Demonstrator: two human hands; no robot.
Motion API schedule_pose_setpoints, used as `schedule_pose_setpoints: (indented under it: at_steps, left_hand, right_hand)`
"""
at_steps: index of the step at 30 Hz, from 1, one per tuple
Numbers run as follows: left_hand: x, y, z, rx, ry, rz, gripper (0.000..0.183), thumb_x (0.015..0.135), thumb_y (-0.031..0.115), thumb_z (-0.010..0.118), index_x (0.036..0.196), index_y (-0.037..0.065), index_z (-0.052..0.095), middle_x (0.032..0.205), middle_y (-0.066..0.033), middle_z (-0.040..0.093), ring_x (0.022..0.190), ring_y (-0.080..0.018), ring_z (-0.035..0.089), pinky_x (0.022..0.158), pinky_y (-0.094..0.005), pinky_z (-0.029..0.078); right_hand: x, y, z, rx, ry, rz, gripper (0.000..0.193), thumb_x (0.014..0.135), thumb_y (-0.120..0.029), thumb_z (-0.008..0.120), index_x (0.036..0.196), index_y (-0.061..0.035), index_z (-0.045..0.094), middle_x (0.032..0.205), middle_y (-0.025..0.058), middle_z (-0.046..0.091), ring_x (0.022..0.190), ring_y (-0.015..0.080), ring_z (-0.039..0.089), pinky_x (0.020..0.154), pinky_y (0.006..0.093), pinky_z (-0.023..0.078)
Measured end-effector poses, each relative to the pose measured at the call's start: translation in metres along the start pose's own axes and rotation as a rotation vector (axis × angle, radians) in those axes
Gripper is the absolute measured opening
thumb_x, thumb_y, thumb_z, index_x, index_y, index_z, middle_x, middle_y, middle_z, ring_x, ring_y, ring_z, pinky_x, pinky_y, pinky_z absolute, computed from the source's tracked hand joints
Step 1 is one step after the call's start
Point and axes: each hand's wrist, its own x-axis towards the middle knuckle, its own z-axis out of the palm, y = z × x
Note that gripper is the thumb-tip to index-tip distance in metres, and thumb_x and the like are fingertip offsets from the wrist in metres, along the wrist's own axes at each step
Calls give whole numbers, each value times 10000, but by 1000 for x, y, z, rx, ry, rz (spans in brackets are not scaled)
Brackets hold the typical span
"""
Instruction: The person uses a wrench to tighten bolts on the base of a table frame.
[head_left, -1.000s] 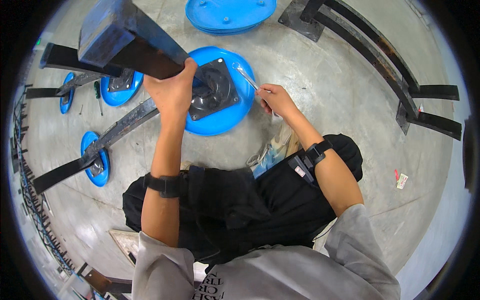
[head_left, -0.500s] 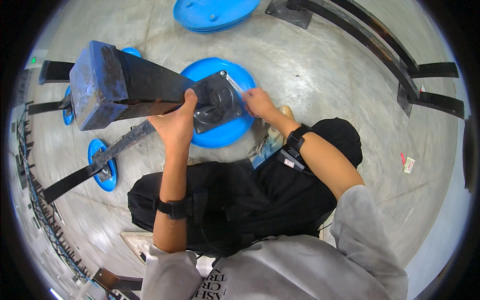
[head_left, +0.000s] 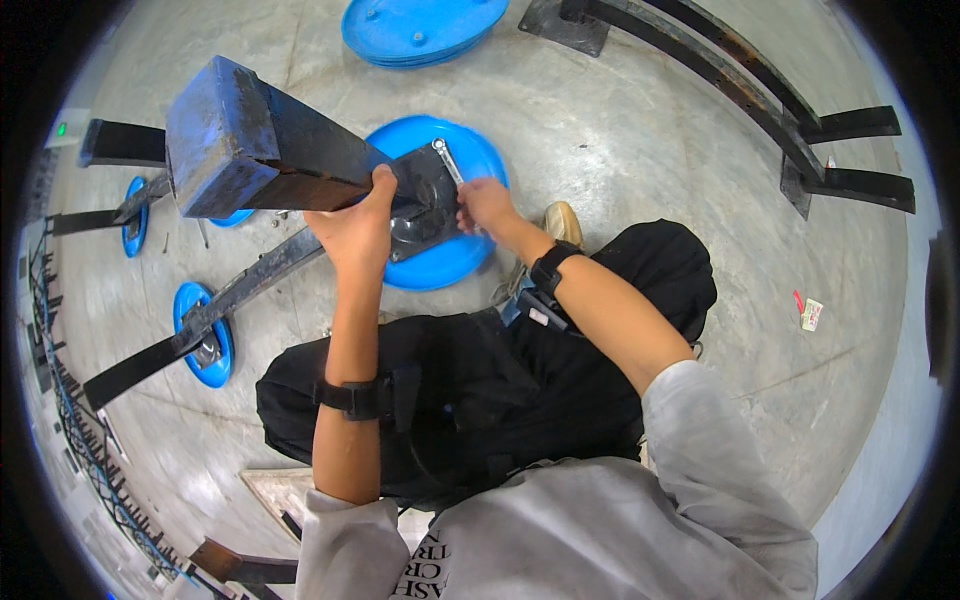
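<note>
My left hand (head_left: 350, 225) grips a thick black square metal post (head_left: 310, 150) whose near end is blue and scuffed. The post leans toward me from a black plate (head_left: 425, 225) lying on a round blue disc (head_left: 430, 275). My right hand (head_left: 487, 208) is closed around the handle of a silver wrench (head_left: 447, 160). The wrench's ring end sits at the plate's far corner, over a bolt that I cannot make out clearly. Part of the plate is hidden behind the post and my left hand.
Stacked blue discs (head_left: 425, 35) lie at the far side. A curved black metal frame (head_left: 700, 70) stands at the far right. On the left, another black bar (head_left: 140, 370) rests by a small blue disc (head_left: 203, 372). A white tag (head_left: 811, 315) lies on the floor at right.
My right hand has swung the wrench handle left and toward me, with its ring end staying at the plate corner. The post's blue end has shifted right and away from me in the view.
</note>
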Motion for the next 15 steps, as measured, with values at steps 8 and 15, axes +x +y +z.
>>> schedule_pose_setpoints:
  at_steps: [8,15]
  left_hand:
    - [0,3,0,-3,-53,52,98,653,5,637,666,0,540,641,-11,559,550,-79,505,529,-230,393]
    - [0,-3,-3,10,-65,44,149,637,27,651,715,-5,528,645,-26,558,578,-98,512,558,-245,414]
  right_hand:
    - [18,21,7,237,-74,61,228,872,-178,448,733,-2,485,566,124,526,435,206,524,365,330,429]
    - [21,2,-26,-214,-176,-74,189,814,-130,498,677,0,514,547,110,521,415,198,509,341,328,390]
